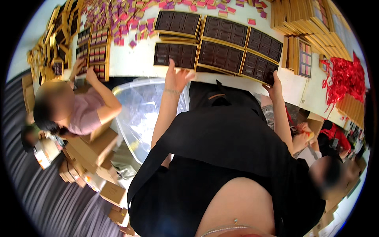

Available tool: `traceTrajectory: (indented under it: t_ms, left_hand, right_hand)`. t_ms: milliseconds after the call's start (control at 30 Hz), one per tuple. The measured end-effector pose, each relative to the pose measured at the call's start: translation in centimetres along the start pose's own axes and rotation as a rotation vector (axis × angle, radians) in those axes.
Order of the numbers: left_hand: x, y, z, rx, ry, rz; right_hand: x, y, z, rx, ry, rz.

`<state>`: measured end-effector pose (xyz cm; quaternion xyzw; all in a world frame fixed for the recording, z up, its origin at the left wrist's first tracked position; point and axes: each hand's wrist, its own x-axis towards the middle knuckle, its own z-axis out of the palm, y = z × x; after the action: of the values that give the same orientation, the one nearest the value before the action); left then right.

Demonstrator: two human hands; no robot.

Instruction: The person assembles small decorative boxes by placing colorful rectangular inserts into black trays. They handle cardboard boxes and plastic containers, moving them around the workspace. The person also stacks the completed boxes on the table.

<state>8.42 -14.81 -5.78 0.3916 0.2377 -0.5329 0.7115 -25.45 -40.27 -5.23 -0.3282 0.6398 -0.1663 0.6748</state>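
Note:
Several gold-edged boxes with dark brown compartmented trays lie in two rows in front of me, some stacked. My left hand [179,79] is open, fingers spread, at the front edge of the near left box [175,54]; one fingertip overlaps its dark tray. Between the hands sits the near middle box [221,56]. My right hand [274,85] lies against the outer corner of the near right box [259,67], fingers apart along its side. Behind them are the far left box [177,23], the far middle box [225,32] and the far right box [265,44].
Small pink, purple and gold wrapped pieces [122,15] are strewn across the white table [134,59]. Tall gold box stacks [304,23] and red shredded filler [345,79] stand right. A clear plastic bin [138,106] is below. A co-worker [89,108] handles filled boxes at left; another person is at right.

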Motion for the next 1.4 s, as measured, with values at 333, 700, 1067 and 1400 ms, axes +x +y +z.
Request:
traceTrajectory:
  t_ms: [333,700,1067,1400]
  left_hand:
    - [6.2,16.2,17.9,2.076,-0.498,1.029]
    - [14.2,15.0,17.9,2.37,-0.561,0.074]
    - [30.0,13.5,22.2,2.304,-0.326,1.146]
    - [16.2,18.9,16.7,1.33,0.032,0.773]
  right_hand:
    - [8.8,-13.1,3.9,-0.804,-0.029,-0.754]
    - [9.9,-15.0,6.1,-1.175,-0.304,-0.664]
    - [19.8,-17.5,35.8,-1.264,-0.284,-1.428]
    - [20.4,-14.9,34.4,-1.606,-0.234,-1.232]
